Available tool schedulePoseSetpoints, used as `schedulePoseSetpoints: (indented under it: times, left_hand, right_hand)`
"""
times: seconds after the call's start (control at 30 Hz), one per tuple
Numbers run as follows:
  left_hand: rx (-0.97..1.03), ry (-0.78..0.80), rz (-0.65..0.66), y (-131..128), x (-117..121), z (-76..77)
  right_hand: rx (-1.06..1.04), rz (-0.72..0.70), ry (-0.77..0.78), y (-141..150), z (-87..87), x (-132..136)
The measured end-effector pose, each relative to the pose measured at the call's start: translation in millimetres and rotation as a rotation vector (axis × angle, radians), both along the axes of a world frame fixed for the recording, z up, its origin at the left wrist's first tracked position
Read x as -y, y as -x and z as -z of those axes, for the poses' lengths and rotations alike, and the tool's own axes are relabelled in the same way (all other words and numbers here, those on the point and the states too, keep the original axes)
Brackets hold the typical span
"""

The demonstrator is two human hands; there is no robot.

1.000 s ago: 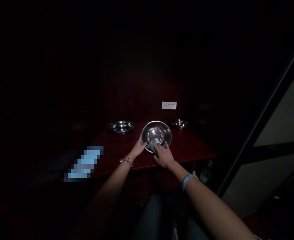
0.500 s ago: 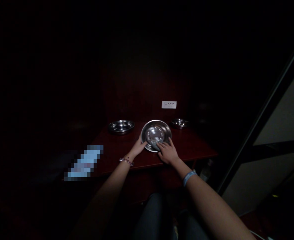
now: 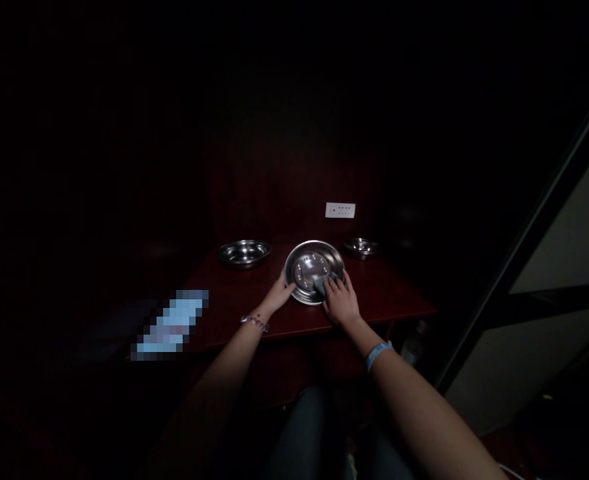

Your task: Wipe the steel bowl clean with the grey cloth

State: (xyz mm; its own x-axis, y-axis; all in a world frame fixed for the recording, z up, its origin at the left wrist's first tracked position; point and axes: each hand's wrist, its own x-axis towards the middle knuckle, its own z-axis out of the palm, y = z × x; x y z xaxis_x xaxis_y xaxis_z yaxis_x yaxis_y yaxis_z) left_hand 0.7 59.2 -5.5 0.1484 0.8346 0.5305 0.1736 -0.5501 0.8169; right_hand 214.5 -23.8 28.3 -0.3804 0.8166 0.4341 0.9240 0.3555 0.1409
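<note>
A shiny metal bowl (image 3: pixel 310 270) is tilted toward me above the front part of the dark red table (image 3: pixel 389 297). My left hand (image 3: pixel 277 295) grips its left rim, thumb on the inside and the other fingers hidden behind. Inside the bowl, at the lower right, my right hand (image 3: pixel 342 301) presses a grey-green cloth (image 3: pixel 321 284) against the wall. The cloth is partly covered by the fingers. Two more metal bowls sit farther back: a wide one (image 3: pixel 245 253) on the left and a smaller one (image 3: pixel 361 247) on the right.
A white power socket (image 3: pixel 340 211) is on the back wall. At the left lies a blurred-out bright rectangle (image 3: pixel 171 325). A bottle (image 3: pixel 414 341) stands below the table's right side. A dark-framed panel (image 3: pixel 549 253) slants along the right. My legs are under the table edge.
My right hand has slid the cloth rightward along the inside of the bowl, from the bottom edge to the lower right. My left hand keeps the same hold on the rim.
</note>
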Motion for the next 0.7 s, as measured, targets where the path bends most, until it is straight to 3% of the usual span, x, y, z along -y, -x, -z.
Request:
schedulePoseSetpoints:
  times: [0.37, 0.57, 0.7]
  left_hand:
    - [0.063, 0.036, -0.026, -3, -1, -1.0]
    - [0.077, 0.032, -0.033, -1, -4, 1.5]
    - [0.076, 0.035, -0.021, 0, -3, 0.5]
  right_hand:
    - [-0.194, -0.109, 0.228, 38, 6.4, 18]
    - [-0.234, -0.2, 0.322, 30, 4.4, 14]
    - [-0.201, -0.225, 0.292, 26, 2.8, 14]
